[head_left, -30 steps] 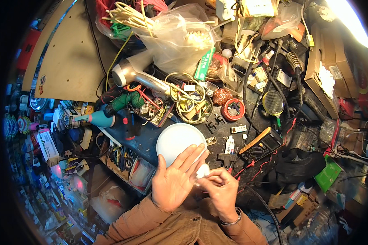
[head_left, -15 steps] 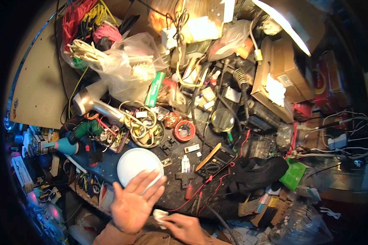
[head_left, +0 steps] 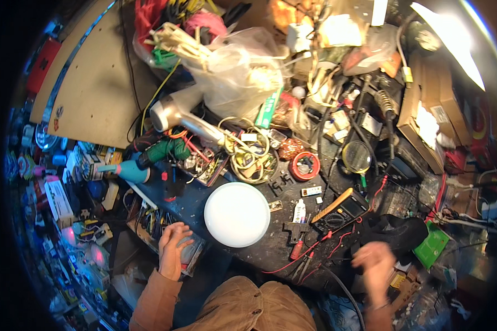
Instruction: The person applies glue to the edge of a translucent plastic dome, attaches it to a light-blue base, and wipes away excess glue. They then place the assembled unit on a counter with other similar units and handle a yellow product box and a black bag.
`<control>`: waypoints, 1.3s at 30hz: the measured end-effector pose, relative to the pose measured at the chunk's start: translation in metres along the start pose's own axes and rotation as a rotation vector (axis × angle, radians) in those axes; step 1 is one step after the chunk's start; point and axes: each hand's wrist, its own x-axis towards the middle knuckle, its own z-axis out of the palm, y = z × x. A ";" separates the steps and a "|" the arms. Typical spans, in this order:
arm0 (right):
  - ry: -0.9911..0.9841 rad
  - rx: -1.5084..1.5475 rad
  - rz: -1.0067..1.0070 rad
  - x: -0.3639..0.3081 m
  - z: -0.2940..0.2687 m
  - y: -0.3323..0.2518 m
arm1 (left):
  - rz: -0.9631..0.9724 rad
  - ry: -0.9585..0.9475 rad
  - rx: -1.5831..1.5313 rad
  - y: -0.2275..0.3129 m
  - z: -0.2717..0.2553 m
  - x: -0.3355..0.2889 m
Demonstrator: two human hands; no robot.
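A round white disc with a ridged rim, like a lamp cover, lies on the dark bench in front of me. My left hand is to its left, off the bench's front edge beside a box of tools; its fingers are loosely bent and apart, with nothing visible in them. Over on the right, my right hand hovers near a black cloth item. Motion smears its fingers, so what they hold, if anything, cannot be made out. Between disc and right hand lie a multimeter, a small white tube and a red-handled screwdriver.
Behind the disc are a coil of pale cable, a red tape ring, a magnifying glass and a silver hair dryer. A green-and-black power tool lies left. Cardboard boxes and a green board stand right.
My left hand has withdrawn from over the disc toward the left. My right hand, which held a crumpled white tissue, has swung far right; the tissue no longer shows. The view has shifted left.
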 end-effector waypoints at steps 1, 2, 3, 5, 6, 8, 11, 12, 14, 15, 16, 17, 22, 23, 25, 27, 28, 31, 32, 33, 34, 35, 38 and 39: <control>-0.143 0.105 0.302 -0.026 0.026 0.018 | -0.027 -0.030 0.045 -0.003 0.000 0.003; -0.321 -0.061 0.545 -0.055 0.057 0.031 | -0.054 -0.072 0.073 -0.005 0.002 0.008; -0.441 -0.090 0.558 -0.068 0.086 0.039 | -0.079 -0.119 0.104 -0.006 0.006 0.014; -0.482 -0.120 0.164 -0.059 0.132 0.040 | -0.134 -0.155 0.164 -0.005 0.021 0.028; -0.407 -0.093 0.180 -0.043 0.155 0.037 | -0.142 -0.186 0.135 -0.003 0.029 0.032; -0.332 -0.115 0.139 -0.005 0.191 0.027 | -0.168 -0.204 0.112 0.004 0.045 0.040; -0.302 -0.252 0.011 0.033 0.232 0.021 | -0.191 -0.234 0.130 0.015 0.061 0.045; -0.356 -0.226 0.061 0.039 0.233 0.020 | -0.198 -0.254 0.154 0.018 0.064 0.047; -0.402 -0.222 0.120 0.044 0.241 0.025 | -0.198 -0.259 0.121 0.021 0.069 0.050; -0.413 -0.226 0.148 0.045 0.243 0.028 | -0.200 -0.290 0.125 0.021 0.069 0.051; -0.409 -0.182 0.140 0.044 0.243 0.030 | -0.180 -0.329 0.116 0.020 0.070 0.053; -0.420 -0.141 0.176 0.044 0.244 0.032 | -0.184 -0.348 0.127 0.020 0.070 0.055; -0.420 0.066 0.231 0.034 0.234 0.029 | -0.123 -0.305 0.115 0.015 0.066 0.044; -0.420 0.092 0.227 0.030 0.230 0.027 | -0.116 -0.316 0.093 0.014 0.065 0.040; -0.416 0.137 0.245 0.022 0.224 0.023 | -0.084 -0.325 0.076 0.013 0.063 0.031; -0.394 0.231 0.261 0.014 0.216 0.019 | -0.075 -0.334 0.062 0.010 0.060 0.025; -0.391 0.303 0.315 0.012 0.213 0.017 | -0.058 -0.339 0.048 0.007 0.059 0.023; -0.425 0.331 0.293 0.007 0.207 0.011 | -0.067 -0.378 -0.058 -0.003 0.052 0.020; -0.456 0.284 0.258 0.004 0.204 0.007 | -0.062 -0.402 -0.098 -0.006 0.048 0.021; -0.439 0.114 0.180 0.002 0.205 0.004 | -0.049 -0.426 -0.145 -0.009 0.044 0.022; -0.478 0.066 0.150 -0.001 0.201 0.000 | -0.071 -0.445 -0.184 -0.011 0.040 0.023; -0.505 0.003 0.161 -0.005 0.198 -0.006 | -0.065 -0.457 -0.187 -0.014 0.036 0.024; -0.489 -0.107 0.006 -0.014 0.196 -0.017 | -0.046 -0.491 -0.237 -0.022 0.027 0.026; -0.501 -0.170 -0.044 -0.015 0.195 -0.020 | -0.044 -0.501 -0.227 -0.024 0.027 0.027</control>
